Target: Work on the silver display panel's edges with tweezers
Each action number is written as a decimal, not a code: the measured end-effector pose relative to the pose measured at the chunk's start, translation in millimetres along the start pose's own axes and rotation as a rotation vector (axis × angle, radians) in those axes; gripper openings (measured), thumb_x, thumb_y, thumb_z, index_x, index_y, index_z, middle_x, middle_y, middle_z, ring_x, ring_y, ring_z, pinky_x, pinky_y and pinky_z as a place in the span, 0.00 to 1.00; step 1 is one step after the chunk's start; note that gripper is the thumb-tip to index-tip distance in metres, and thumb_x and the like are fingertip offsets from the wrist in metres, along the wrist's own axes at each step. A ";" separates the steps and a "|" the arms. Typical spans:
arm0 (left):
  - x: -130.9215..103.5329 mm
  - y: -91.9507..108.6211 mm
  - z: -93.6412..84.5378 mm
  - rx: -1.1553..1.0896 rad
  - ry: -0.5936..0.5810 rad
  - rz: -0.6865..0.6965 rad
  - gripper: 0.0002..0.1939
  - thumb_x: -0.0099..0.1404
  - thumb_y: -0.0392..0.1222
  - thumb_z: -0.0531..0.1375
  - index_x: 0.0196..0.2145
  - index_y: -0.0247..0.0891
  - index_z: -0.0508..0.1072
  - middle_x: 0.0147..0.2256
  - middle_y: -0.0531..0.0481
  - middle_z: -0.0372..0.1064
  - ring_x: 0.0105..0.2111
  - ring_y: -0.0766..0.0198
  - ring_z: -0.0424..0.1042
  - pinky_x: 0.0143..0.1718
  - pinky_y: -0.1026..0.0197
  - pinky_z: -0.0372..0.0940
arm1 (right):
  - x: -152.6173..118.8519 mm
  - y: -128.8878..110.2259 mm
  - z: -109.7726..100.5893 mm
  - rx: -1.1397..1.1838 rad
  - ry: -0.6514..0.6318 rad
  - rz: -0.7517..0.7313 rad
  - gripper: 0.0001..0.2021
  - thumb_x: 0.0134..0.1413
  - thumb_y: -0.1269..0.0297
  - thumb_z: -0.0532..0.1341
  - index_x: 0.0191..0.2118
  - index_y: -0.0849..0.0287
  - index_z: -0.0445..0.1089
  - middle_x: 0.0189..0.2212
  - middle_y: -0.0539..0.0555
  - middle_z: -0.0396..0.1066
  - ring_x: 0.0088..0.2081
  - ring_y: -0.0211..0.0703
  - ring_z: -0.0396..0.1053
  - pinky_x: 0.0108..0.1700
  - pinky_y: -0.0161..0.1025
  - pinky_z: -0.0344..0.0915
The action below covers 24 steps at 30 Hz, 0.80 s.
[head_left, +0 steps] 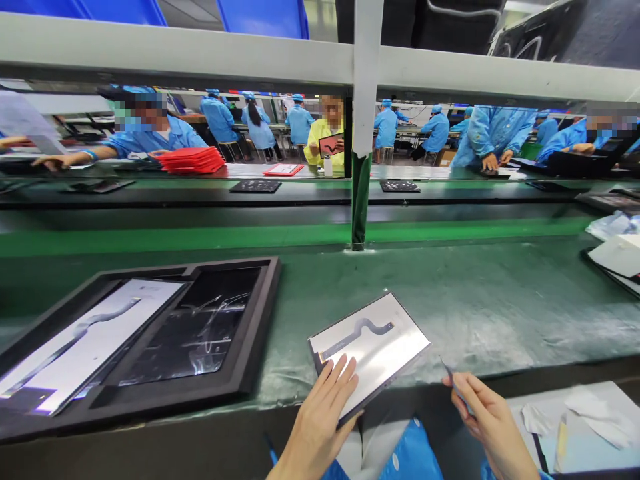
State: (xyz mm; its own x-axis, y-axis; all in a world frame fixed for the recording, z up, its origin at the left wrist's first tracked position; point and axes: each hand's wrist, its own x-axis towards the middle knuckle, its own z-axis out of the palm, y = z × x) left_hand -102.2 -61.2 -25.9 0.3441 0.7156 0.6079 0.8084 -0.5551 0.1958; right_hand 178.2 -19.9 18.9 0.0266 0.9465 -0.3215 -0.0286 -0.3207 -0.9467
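My left hand [327, 413] grips a display panel [373, 343] by its lower left edge, with the fingers lying on its silvery back and the thumb at the near edge. A grey flex cable [357, 333] curves across that back. The panel is tilted at the front edge of the green bench. To its right, my right hand [483, 413] pinches a pair of thin, pointed tweezers [457, 383], the tip standing up and apart from the panel. A similar panel [95, 333] lies with its cable side up in a black foam tray [267, 313] on the left.
The green bench mat [480, 287] runs beneath a metal shelf frame with an upright post [360, 200]. A white board with crumpled pieces [590, 420] lies low on the right. Across the line, co-workers in blue [175, 133] sit or stand near a red stack [193, 160].
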 end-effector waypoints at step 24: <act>100.2 25.9 -0.1 -0.766 -0.224 -0.504 0.09 0.66 0.44 0.61 0.28 0.40 0.73 0.31 0.50 0.70 0.36 0.58 0.68 0.37 0.59 0.64 | -12.4 11.9 46.4 0.001 -0.152 -0.195 0.22 0.48 0.40 0.66 0.31 0.57 0.72 0.21 0.45 0.59 0.23 0.36 0.56 0.27 0.34 0.57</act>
State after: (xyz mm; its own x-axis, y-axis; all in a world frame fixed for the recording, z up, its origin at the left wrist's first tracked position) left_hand -46.8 -4.0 40.2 0.1874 0.9679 0.1677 0.3806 -0.2289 0.8959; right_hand 131.2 -33.9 12.5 -0.1184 0.9850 -0.1258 -0.0391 -0.1312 -0.9906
